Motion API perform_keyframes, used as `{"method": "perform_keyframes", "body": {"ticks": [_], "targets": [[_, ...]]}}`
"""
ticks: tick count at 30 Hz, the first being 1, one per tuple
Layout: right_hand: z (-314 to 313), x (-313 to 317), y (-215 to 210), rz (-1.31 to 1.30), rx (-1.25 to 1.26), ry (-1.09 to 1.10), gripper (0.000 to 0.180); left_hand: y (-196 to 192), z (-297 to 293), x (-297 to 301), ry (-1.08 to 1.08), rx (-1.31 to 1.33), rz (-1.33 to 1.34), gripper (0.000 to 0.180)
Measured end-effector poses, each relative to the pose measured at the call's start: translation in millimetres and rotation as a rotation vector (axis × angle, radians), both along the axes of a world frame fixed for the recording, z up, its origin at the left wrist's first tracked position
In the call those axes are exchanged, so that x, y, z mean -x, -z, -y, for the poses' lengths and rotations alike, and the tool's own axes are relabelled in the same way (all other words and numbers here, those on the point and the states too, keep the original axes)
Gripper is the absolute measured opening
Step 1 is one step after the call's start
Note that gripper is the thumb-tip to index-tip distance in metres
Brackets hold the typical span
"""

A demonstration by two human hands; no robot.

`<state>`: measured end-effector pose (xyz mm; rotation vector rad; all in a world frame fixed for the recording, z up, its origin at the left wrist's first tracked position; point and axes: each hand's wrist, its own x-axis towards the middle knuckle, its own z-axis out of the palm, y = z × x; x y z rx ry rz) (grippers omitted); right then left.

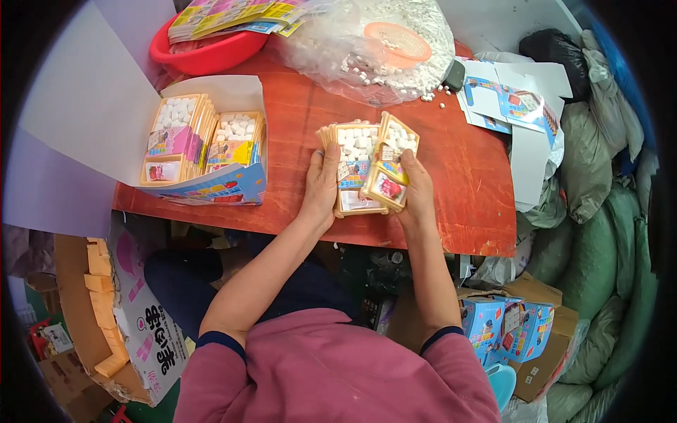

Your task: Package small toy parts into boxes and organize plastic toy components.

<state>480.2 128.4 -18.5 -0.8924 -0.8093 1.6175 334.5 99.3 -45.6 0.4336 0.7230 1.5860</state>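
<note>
Above the red tabletop (296,92), my left hand (323,185) is closed round the left side of a stack of flat, tan-edged trays (357,149). White block-like pieces fill their upper part, with a printed card across the middle and a small picture packet below. My right hand (419,189) grips another such tray (397,137), tilted and overlapping the stack's right side. How many trays it holds I cannot tell. To the left stands an open display carton (233,189), blue-printed with a raised white lid, in which rows of similar trays (169,134) stand.
A red basin (211,62) with printed cards (233,14) is at the back left. Behind my hands, a clear plastic bag (310,46) of white pieces holds a peach basket (398,44). Flattened cartons (518,106) overhang the right edge. Sacks (585,162) and a cardboard box (539,370) crowd the right.
</note>
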Motion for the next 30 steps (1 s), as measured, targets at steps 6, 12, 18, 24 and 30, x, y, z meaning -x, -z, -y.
{"method": "perform_keyframes", "body": {"ticks": [6,12,18,24,30], "targets": [[4.5,-26.9,-2.6,-0.064,0.041,-0.037,0.040,-2.8,1.6,6.1,-0.036,-0.050,0.028,0.038],[1.0,-36.3,-5.2,0.066,-0.023,0.140,0.035,-22.6,7.9,7.3,0.013,-0.055,0.178,0.042],[-13.5,-33.4,21.0,0.798,-0.301,-0.074,0.026,-14.0,5.1,4.6,0.127,-0.006,0.320,0.045],[10.4,9.1,6.4,-0.002,0.079,-0.221,0.057,5.7,-6.7,-5.5,-0.421,-0.052,-0.614,0.040],[16.1,1.4,-6.4,0.272,-0.223,-0.348,0.077,-18.7,1.9,12.2,0.071,-0.062,-0.329,0.051]]}}
